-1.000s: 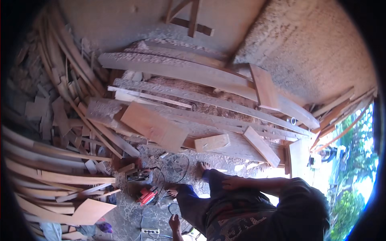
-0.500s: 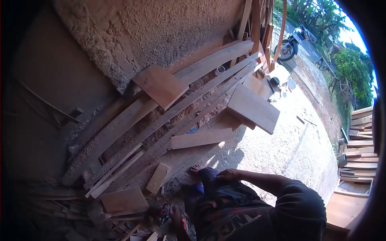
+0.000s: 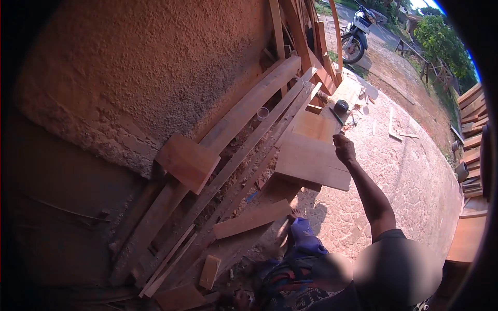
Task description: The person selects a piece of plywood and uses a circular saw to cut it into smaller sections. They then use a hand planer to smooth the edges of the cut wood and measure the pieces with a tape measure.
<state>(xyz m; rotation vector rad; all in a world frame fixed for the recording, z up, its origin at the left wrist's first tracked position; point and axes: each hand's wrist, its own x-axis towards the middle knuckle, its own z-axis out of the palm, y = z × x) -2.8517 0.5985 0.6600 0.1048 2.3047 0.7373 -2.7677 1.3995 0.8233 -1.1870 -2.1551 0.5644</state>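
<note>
My right hand (image 3: 344, 149) is stretched forward over the right edge of a wide pale board (image 3: 314, 160). Its fingers look curled together; whatever they may hold is too small to make out. Just beyond them lie a dark thin stick-like tool (image 3: 336, 116) and a round black object (image 3: 341, 106), on or by a second board (image 3: 315, 126). Down in the shade at the lower edge is my left hand (image 3: 241, 299), close to my body. Its fingers are too dark to read, and a dark object beside it cannot be identified.
Long beams (image 3: 249, 109) run along a rough wall (image 3: 155, 67), a square wooden piece (image 3: 189, 161) lying across one. Nearer me are a short plank (image 3: 252, 218) and a small block (image 3: 209, 272). Stacked timber (image 3: 472, 140) stands right; a motorcycle (image 3: 355, 39) is parked far off.
My right hand has left my lap and reached forward to the right, past the wide board's edge. The view has shifted, and my left hand now sits lower in the picture.
</note>
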